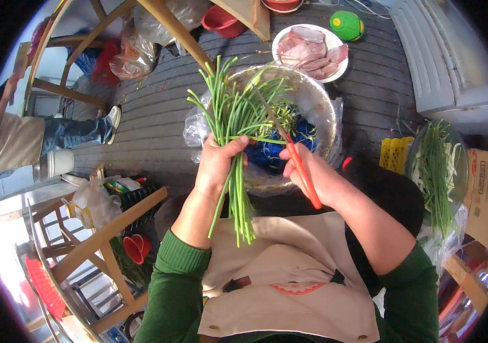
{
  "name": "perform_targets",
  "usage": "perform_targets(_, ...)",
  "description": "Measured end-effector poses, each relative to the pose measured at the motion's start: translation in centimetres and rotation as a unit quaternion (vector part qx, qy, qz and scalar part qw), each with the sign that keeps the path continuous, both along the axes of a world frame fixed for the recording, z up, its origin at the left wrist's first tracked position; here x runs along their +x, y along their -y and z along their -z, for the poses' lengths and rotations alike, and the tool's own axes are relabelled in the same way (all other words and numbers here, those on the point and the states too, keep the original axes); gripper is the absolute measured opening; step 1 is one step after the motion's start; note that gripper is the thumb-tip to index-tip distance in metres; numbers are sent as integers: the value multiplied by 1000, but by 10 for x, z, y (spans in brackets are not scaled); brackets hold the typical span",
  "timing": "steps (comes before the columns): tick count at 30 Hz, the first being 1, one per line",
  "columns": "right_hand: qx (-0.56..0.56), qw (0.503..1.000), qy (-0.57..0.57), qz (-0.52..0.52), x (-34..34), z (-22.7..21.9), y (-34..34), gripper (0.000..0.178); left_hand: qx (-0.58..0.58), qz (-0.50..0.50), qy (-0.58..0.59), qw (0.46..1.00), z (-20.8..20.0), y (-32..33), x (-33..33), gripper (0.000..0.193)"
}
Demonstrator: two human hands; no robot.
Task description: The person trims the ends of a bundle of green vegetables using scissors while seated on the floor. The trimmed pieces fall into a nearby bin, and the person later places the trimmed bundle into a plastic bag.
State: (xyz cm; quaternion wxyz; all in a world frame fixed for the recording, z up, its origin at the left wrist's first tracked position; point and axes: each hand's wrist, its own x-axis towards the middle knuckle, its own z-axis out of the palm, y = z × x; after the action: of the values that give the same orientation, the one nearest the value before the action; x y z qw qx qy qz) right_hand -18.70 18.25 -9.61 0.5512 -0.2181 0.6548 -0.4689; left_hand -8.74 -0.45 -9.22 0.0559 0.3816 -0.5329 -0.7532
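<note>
My left hand (219, 166) is closed around a bunch of long green garlic scapes (239, 188). Their tips fan out above the fist and the cut-looking ends hang toward my apron. One stem reaches sideways from the left thumb to my right hand (312, 171). That hand grips red-handled scissors (303, 177), seen nearly edge-on, with the dark blades slanting up-left against the scapes. Below both hands stands a wide round basin (327, 108) with clear plastic around it. Inside lie a blue bag (270, 157) and short green trimmings (286, 114).
A white plate (338, 40) of raw meat and a green-yellow ball (347, 26) lie beyond the basin. More green stems (435, 177) fill a bowl at right, beside a yellow crate (394, 154). Wooden stools (106, 228) stand at left; another person's leg (75, 134) shows there.
</note>
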Motion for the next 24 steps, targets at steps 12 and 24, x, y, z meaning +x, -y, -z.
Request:
perform_targets(12, 40, 997, 8, 63, -3, 1, 10, 21, -19, 5, -18, 1000, -5, 2, 4, 22)
perform_targets(24, 61, 983, -173, -29, -10, -27, 7, 26, 2, 28, -7, 1000, -2, -2, 5, 26)
